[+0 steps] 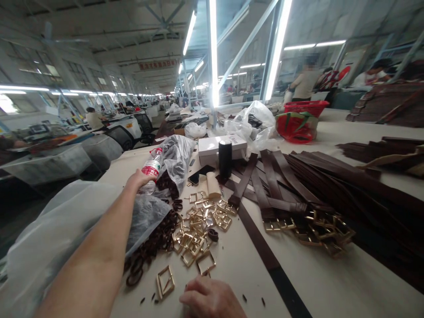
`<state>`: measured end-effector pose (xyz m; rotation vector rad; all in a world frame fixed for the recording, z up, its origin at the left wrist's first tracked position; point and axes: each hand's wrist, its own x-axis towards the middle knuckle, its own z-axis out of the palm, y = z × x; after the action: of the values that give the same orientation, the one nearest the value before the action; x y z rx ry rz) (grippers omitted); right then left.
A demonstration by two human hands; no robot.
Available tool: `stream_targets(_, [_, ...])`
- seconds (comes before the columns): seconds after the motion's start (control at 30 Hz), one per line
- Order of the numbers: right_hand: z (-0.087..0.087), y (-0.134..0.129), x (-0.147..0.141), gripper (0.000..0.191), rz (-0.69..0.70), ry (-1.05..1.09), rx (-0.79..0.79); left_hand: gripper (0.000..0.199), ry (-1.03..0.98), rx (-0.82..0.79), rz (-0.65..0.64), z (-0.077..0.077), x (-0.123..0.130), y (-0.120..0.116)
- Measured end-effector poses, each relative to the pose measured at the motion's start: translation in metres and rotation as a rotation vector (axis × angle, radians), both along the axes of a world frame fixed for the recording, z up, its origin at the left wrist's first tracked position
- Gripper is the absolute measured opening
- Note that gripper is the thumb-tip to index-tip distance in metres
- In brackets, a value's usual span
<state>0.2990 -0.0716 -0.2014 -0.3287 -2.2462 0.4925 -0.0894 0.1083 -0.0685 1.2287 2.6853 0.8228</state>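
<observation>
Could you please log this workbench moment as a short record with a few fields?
left hand: extended, gripping a plastic water bottle with a red label
right hand: resting on the table, holding nothing visible
near right hand: loose gold buckles
left of buckles: brown leather loops spilling from a clear bag
right side: brown belts

- A large belt factory hall: rows of ceiling strip lights (pixel 213 48) and long work counters with other workers (pixel 306 79).
- On this counter (pixel 347 282), stacked brown belt straps (pixel 318 176) lie beyond the fingers, gold buckles (pixel 198 225) just ahead of them.
</observation>
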Motion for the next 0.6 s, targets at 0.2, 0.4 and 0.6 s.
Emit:
stream_targets(0.2, [-0.008,0.001,-0.004,0.011,-0.021,-0.057,0.023,0.096,-0.143,0.396,0.022,0.016,0.028,0.011])
stream_targets(0.4, [-0.012,0.000,-0.004,0.008,-0.006,-0.060,-0.016,0.080,-0.600,0.840,-0.276,0.027,0.087,0.070])
stream_targets(0.6, [-0.018,-0.001,-0.002,0.011,0.024,-0.058,-0.091,0.096,-0.397,0.632,-0.283,-0.001,0.132,0.104])
